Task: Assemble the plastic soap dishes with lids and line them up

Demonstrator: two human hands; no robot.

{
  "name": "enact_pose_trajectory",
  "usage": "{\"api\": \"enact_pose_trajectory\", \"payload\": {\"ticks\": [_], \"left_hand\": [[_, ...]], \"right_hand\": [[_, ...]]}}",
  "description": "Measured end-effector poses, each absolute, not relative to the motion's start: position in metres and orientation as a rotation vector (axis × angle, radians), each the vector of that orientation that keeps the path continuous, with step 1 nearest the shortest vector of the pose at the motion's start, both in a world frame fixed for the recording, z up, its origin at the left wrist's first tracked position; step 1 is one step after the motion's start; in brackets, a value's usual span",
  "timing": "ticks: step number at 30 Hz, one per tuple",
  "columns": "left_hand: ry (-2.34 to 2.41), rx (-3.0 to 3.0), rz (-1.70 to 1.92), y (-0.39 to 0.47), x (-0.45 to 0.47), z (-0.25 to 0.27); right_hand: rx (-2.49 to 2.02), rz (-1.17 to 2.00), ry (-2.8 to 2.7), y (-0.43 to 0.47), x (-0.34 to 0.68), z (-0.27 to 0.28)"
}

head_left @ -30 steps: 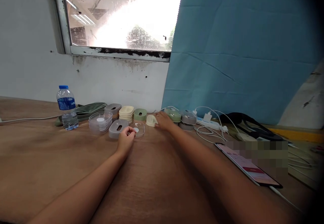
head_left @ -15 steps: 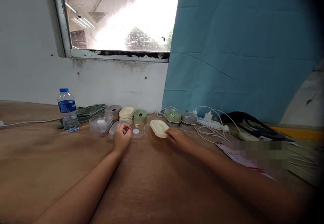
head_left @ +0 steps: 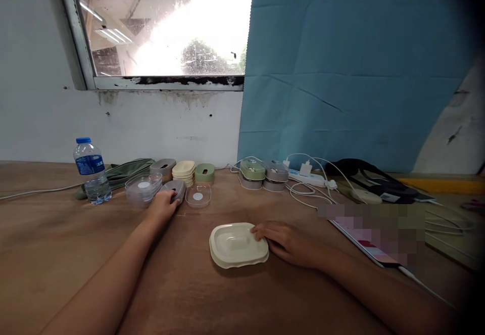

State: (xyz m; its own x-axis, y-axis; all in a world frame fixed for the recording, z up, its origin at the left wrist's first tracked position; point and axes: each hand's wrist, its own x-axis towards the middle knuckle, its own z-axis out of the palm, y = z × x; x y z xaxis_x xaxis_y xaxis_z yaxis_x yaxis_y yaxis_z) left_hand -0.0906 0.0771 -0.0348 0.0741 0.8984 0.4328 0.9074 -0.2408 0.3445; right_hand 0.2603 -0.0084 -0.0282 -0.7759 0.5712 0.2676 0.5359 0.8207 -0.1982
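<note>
Between the fingers and thumb of my right hand (head_left: 278, 241) is the right end of a cream plastic tray-like piece (head_left: 237, 244) with a raised middle and a wavy rim, held low over the table. My left hand (head_left: 164, 204) is farther off, its fingers closed on a small grey plastic box (head_left: 178, 189) with a dark slot in its top. Right of that box lies a clear plastic lid (head_left: 198, 196) with a white round spot. Stacked clear lids (head_left: 142, 188) stand just left of my left hand.
Behind are another grey box (head_left: 162, 167), a stack of cream pieces (head_left: 184, 169) and a green box (head_left: 204, 172). A water bottle (head_left: 92, 171) stands left. Toward the right are green and grey boxes (head_left: 261, 173), a power strip (head_left: 308, 177) with cables and a phone (head_left: 359, 239).
My right hand has brought the cream piece nearer to me and lower. My left hand has come down onto the grey box. The view has shifted slightly.
</note>
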Motion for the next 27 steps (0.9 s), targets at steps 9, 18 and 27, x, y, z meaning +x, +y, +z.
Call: {"api": "enact_pose_trajectory", "payload": {"ticks": [9, 18, 27], "left_hand": [[-1.29, -2.301, -1.457, 0.03, -0.037, -0.007], [-0.846, -3.34, -0.754, 0.004, -0.021, -0.003], [-0.821, -3.412, -0.693, 0.013, -0.021, -0.014]], "right_hand": [[-0.793, -0.103, -2.323, -0.009, 0.268, -0.029], [-0.813, 0.023, -2.357, -0.017, 0.262, -0.028], [-0.907, 0.454, -2.777, -0.017, 0.261, -0.025]]}}
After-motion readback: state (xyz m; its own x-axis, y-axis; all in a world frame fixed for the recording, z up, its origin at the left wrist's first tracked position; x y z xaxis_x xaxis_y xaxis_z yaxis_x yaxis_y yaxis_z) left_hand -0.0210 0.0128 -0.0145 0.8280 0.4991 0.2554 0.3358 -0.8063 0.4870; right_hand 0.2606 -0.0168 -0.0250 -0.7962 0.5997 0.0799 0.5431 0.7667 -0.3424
